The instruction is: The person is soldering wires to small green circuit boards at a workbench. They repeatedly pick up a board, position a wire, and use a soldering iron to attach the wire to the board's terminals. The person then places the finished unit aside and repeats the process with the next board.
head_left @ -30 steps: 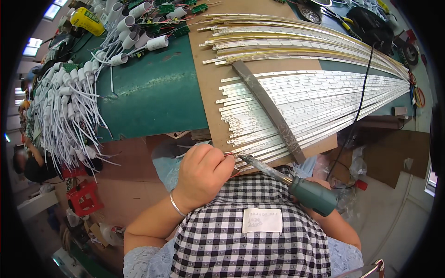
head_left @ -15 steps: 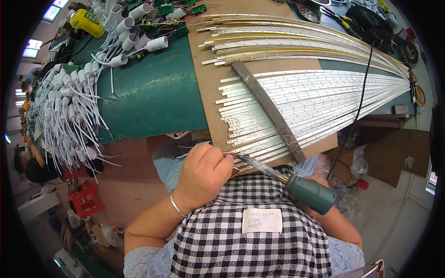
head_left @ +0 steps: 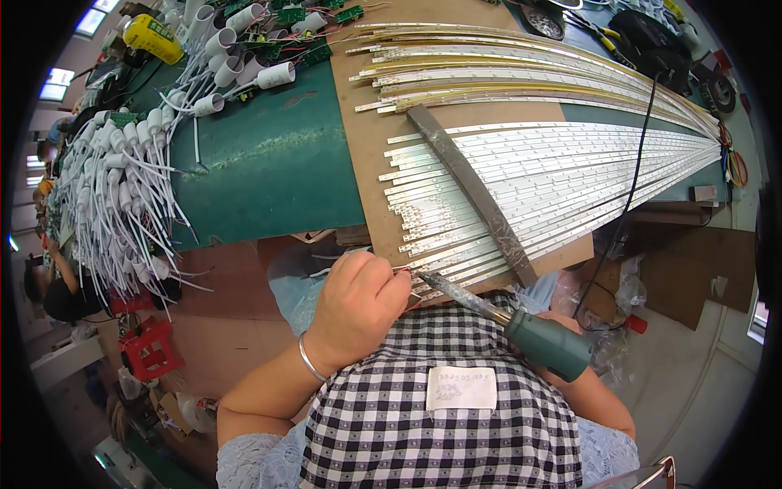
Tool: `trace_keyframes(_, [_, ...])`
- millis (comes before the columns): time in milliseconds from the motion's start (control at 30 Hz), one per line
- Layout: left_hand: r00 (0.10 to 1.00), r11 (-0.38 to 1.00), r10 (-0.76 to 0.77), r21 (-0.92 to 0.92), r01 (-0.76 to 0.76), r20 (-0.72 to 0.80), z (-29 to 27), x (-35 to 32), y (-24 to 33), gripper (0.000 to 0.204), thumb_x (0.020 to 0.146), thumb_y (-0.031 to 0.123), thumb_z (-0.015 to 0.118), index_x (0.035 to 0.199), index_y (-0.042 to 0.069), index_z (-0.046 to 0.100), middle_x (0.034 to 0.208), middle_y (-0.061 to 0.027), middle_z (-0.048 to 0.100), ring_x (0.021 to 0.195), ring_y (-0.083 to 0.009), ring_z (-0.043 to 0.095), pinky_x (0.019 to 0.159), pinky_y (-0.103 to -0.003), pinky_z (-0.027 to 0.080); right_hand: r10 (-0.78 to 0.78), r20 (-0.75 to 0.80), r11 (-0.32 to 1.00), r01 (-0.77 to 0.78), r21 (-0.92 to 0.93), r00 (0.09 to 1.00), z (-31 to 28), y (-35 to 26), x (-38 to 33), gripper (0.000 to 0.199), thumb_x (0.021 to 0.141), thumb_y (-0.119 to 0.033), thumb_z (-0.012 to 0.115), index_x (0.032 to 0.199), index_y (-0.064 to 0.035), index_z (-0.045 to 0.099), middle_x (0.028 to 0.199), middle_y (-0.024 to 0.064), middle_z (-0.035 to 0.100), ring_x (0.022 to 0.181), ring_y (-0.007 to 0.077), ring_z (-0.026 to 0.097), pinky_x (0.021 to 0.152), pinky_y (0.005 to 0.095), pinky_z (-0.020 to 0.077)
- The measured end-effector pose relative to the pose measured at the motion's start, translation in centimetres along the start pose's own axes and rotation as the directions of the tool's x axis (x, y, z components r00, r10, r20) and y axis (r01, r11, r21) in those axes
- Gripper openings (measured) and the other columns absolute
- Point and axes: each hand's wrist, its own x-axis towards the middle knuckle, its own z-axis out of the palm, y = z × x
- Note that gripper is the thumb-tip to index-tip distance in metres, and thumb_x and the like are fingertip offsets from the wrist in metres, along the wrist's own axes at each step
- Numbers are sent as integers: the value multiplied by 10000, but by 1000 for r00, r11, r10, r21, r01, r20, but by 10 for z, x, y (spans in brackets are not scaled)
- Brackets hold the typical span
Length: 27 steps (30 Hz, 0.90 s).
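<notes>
My left hand (head_left: 362, 301) is closed in a pinch at the near ends of the LED strips (head_left: 489, 196). A thin red wire (head_left: 405, 270) shows at its fingertips. My right hand (head_left: 560, 320) is wrapped round the green handle of a soldering iron (head_left: 544, 341), which hides most of its fingers. The iron's tip points left and lies at the end of a nearby strip, close to my left fingertips. Whether the tip touches the wire is too small to tell. Across the fanned white strips lies a dark flat bar (head_left: 472, 191).
A second bundle of strips (head_left: 505, 69) lies farther back on the brown board (head_left: 366, 163). White cylindrical housings with cables (head_left: 130, 179) are heaped at the left, by a yellow bottle (head_left: 153, 39). A black cord (head_left: 638, 171) hangs across the strips at the right. Pliers (head_left: 615, 47) lie far right.
The soldering iron has shifted very slightly right and down, its tip a little farther from my left fingertips. My left hand holds its place.
</notes>
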Motion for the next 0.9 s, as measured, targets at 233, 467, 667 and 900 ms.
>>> trace_keyframes(233, [1000,1000,3,9,-3,0,0,0,0,283,619,-8,735,890,24,662,775,-67,517,745,-264,527,668,-378,440,-333,37,943,333,4,942,-2,27,7,169,829,-200,633,870,-49,697,790,70,678,676,209,673,623,302,530])
trace_keyframes(467, [1000,1000,-6,16,6,5,0,0,0,279,619,-6,733,886,29,662,781,-64,515,744,-262,525,669,-378,440,-316,410,850,447,-278,856,-26,31,4,402,1019,-136,405,1325,126,393,1245,311,549,974,364,666,763,412,605])
trace_keyframes(667, [1000,1000,-8,15,8,18,0,0,0,278,617,-1,732,883,29,658,793,-65,517,759,-261,528,679,-379,443,-586,134,780,601,-173,799,-5,15,4,281,907,-192,589,1057,46,591,865,123,672,736,199,671,651,294,556])
trace_keyframes(900, [999,999,-30,19,29,30,-1,1,2,274,619,4,734,880,32,657,801,-66,523,766,-264,531,686,-380,447,-586,92,800,593,-89,805,-7,17,3,348,876,-167,635,1109,82,567,893,110,668,740,150,656,679,268,558])
